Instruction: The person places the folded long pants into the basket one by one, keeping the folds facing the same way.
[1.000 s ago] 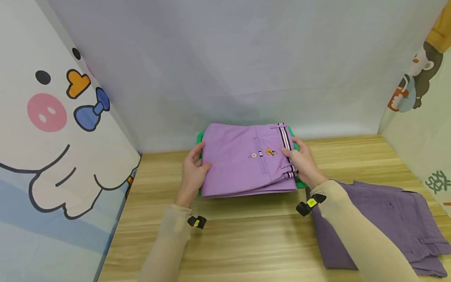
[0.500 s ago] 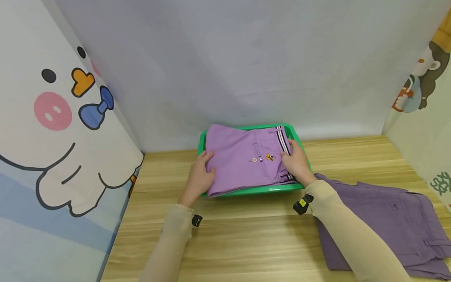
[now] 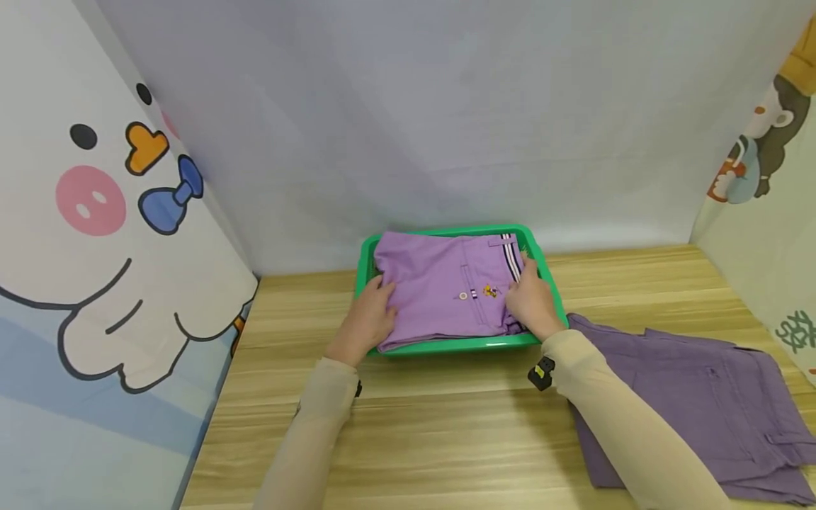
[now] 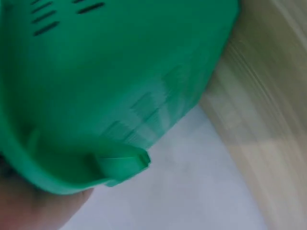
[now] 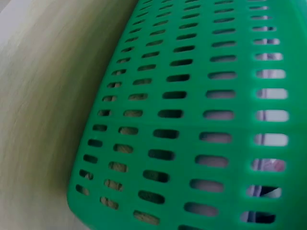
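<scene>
Folded lilac trousers [image 3: 427,290] lie inside a green plastic basket [image 3: 472,345], with a striped waistband and a small embroidered patch on the right. At their left edge, my left hand [image 3: 365,319] reaches over the basket rim and grips the folded cloth. My right hand [image 3: 533,297] holds the waistband end, its fingers down inside the basket's right side. The left wrist view is blurred and shows the basket's end wall [image 4: 115,81], with part of the left hand [image 4: 43,206] at the lower corner. In the right wrist view, the slotted basket wall [image 5: 192,124] hides the right hand.
Folded dark purple trousers [image 3: 688,404] lie on the wooden table [image 3: 446,425] at the right, partly under my right forearm. A pale curtain [image 3: 446,127] stands right behind the basket, and printed panels flank both sides.
Both hands have lowered the lilac trousers from above the basket down into it, so the green rim now shows around them. The dark purple trousers have stayed in place.
</scene>
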`<state>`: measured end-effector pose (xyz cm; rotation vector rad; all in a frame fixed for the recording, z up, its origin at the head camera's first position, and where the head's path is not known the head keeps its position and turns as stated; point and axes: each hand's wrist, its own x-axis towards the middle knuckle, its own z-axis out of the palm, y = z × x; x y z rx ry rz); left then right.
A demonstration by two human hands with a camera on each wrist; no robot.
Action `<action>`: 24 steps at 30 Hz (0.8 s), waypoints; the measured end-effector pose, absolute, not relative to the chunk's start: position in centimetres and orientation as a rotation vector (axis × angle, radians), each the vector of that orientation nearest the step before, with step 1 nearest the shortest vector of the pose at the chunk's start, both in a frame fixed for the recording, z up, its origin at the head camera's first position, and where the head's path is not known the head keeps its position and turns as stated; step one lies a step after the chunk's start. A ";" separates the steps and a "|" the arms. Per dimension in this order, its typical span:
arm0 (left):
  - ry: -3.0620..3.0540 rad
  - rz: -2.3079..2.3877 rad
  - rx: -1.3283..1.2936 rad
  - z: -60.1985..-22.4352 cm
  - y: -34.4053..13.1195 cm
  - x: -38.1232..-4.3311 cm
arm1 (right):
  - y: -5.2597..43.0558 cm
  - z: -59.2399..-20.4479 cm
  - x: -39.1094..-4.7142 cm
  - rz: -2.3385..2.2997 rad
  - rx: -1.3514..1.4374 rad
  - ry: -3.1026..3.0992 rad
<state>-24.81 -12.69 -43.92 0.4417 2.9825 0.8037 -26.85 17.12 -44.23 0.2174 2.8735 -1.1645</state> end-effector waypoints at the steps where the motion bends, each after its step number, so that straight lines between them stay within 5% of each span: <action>1: 2.988 0.795 0.446 -43.9 -12.7 -25.0 | 17.1 -44.3 -26.9 -1.139 0.216 2.879; 24: 3.266 0.137 0.565 -46.0 -12.0 -25.9 | 16.3 -44.9 -27.3 -0.781 0.197 2.903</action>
